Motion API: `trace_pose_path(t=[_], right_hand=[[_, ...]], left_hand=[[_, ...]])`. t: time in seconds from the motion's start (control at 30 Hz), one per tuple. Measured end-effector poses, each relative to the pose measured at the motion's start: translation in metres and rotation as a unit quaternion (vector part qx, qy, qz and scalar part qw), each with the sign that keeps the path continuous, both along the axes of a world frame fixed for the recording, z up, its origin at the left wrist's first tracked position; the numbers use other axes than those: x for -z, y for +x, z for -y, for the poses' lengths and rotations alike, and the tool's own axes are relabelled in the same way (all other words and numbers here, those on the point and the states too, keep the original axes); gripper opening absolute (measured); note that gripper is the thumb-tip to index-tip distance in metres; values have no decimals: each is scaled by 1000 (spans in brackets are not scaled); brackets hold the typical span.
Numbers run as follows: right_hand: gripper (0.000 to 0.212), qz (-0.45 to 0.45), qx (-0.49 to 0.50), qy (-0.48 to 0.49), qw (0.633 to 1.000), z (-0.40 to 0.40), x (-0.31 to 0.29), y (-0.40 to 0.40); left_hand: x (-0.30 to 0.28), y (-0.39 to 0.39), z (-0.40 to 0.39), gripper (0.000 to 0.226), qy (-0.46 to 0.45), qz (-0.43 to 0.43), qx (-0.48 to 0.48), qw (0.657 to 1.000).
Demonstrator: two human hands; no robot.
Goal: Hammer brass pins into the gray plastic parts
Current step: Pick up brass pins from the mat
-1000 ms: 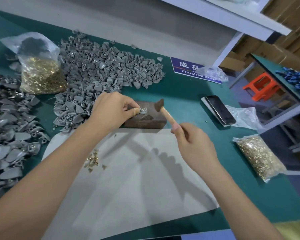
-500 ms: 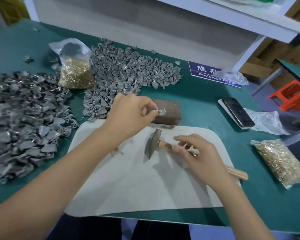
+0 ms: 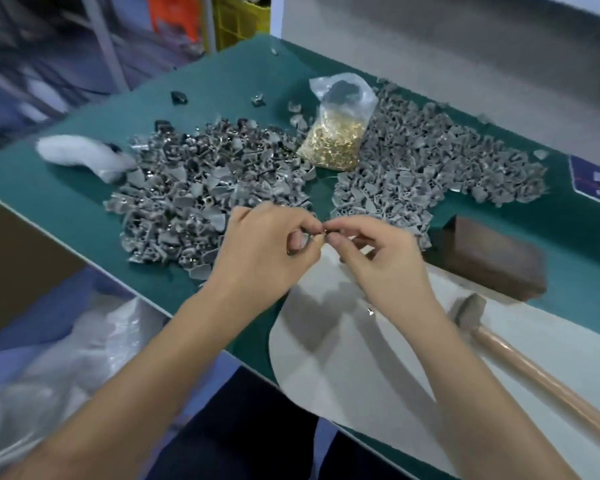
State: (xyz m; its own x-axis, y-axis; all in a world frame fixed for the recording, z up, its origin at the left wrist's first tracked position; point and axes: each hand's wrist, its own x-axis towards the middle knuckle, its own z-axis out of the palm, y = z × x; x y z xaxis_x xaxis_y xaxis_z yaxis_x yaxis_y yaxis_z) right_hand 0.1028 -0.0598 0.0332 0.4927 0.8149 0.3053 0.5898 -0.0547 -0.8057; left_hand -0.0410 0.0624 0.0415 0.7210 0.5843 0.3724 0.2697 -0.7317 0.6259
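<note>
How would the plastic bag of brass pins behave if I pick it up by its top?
The bag of brass pins would probably feel heavy for its size, since its lower half bulges with metal pins. The thin film looks floppy, so it may sag and swing. Its neck seems loosely gathered, so pins could spill if tilted.

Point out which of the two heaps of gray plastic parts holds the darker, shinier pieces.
The left heap, beside the white cloth: its pieces look darker with metallic glints. The right heap, past the bag of brass pins, is uniformly matte gray.
</note>
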Motion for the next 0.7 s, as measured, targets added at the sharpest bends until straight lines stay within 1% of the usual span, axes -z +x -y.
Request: trace_pose_path(t=[0.1, 0.33, 0.47, 0.57, 0.7], right_hand=[[20, 65, -32, -3, 997, -38, -4, -7], [9, 100, -54, -14, 993, -102, -10, -22], [7, 128, -44, -62, 989, -117, -11, -24], [8, 124, -24, -104, 987, -125, -9, -22], [15, 189, 18, -156, 969, -138, -11, -24]], left_hand=[[2, -20, -22, 0, 30, -5, -67, 997], [-3, -48, -63, 6, 49, -20, -147, 988], [1, -52, -78, 12, 20, -41, -136, 990], [7, -47, -82, 18, 12, -61, -130, 990], [7, -34, -86, 21, 28, -88, -155, 984]])
